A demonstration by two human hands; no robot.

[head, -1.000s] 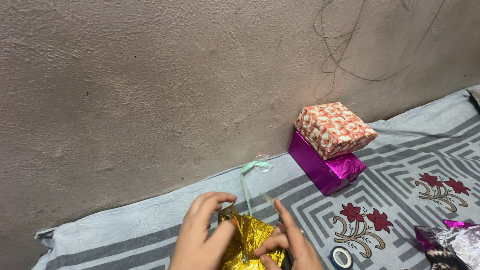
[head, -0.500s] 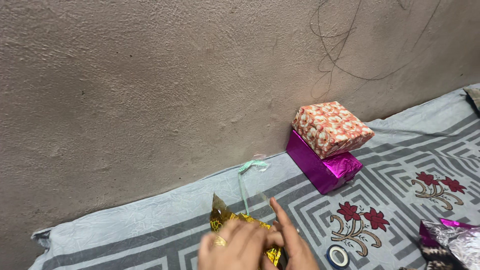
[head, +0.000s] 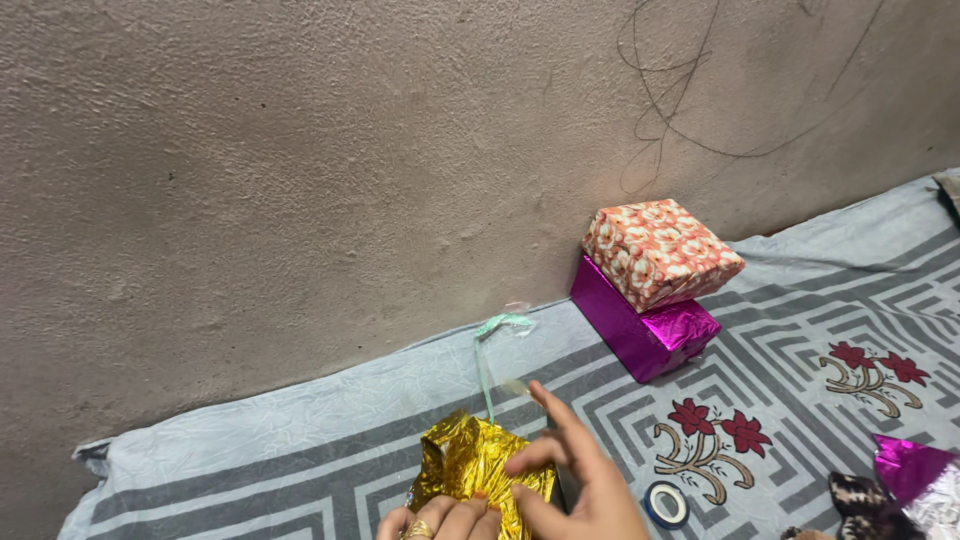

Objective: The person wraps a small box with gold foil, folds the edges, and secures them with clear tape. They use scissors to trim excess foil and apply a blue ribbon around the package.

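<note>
A parcel wrapped in crinkled gold foil (head: 470,462) lies on the grey patterned sheet (head: 800,330) at the bottom middle. My left hand (head: 435,518), a ring on one finger, presses its near edge with curled fingers. My right hand (head: 580,480) rests against the parcel's right side, thumb on the foil, index finger stretched up with a small piece of clear tape (head: 516,386) stuck at its tip. A thin green ribbon strip (head: 488,370) runs from the parcel up toward the wall.
Against the rough brown wall (head: 300,180) a floral orange-wrapped box (head: 660,250) sits on a magenta foil box (head: 640,335). A roll of tape (head: 665,503) lies right of my hand. Magenta and silver foil scraps (head: 915,480) lie at the bottom right.
My left hand has slid down off the top of the gold parcel to its near edge, uncovering the foil. My right hand stayed beside it, index finger still raised.
</note>
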